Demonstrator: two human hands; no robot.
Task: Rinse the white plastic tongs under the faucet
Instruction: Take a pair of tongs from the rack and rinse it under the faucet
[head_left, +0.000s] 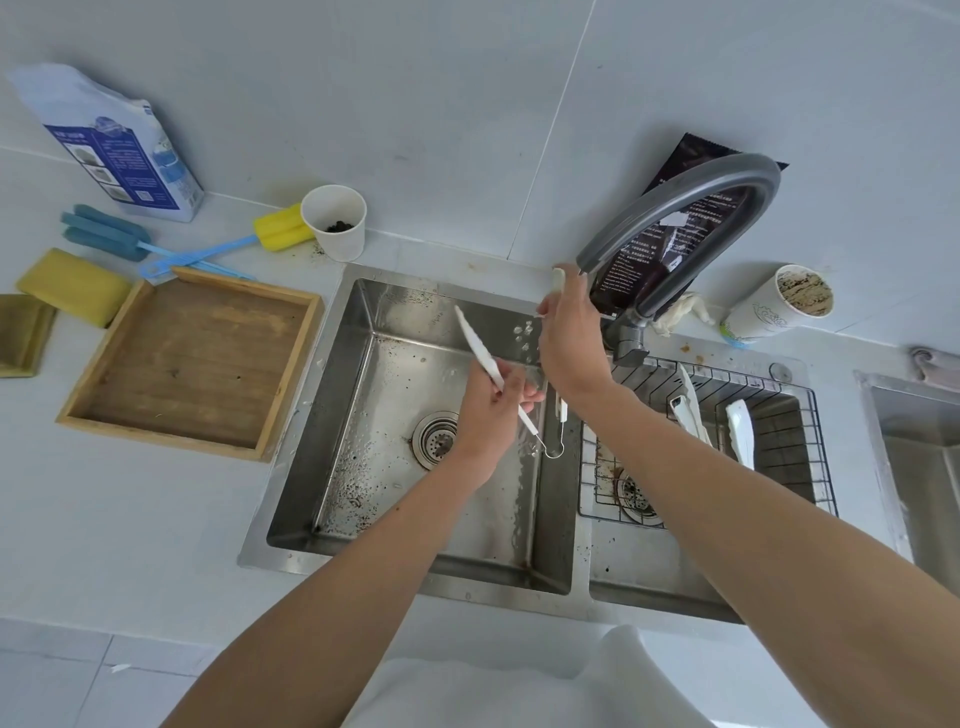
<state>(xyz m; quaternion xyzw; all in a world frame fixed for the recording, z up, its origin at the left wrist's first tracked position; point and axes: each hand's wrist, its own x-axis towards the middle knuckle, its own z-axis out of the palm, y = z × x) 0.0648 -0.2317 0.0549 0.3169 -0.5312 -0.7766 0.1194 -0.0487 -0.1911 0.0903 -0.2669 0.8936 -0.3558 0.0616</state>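
The white plastic tongs (477, 340) are spread wide over the left sink basin (363, 467). Their two arms meet at a wire loop low near the basin's right wall. My left hand (488, 410) grips the left arm at its middle, and the tip points up and left. My right hand (571, 338) is closed around the other arm. That arm's tip sticks out above the fingers, right under the outlet of the grey curved faucet (691, 192). Water drops fall beside my right hand.
A wire basket (779, 467) in the right basin holds more white tongs. A wooden tray (192, 364), sponges, bottle brushes, a paper cup (335, 223) and a blue box stand on the left counter. A dark bag and a dirty paper cup (779, 306) sit behind the faucet.
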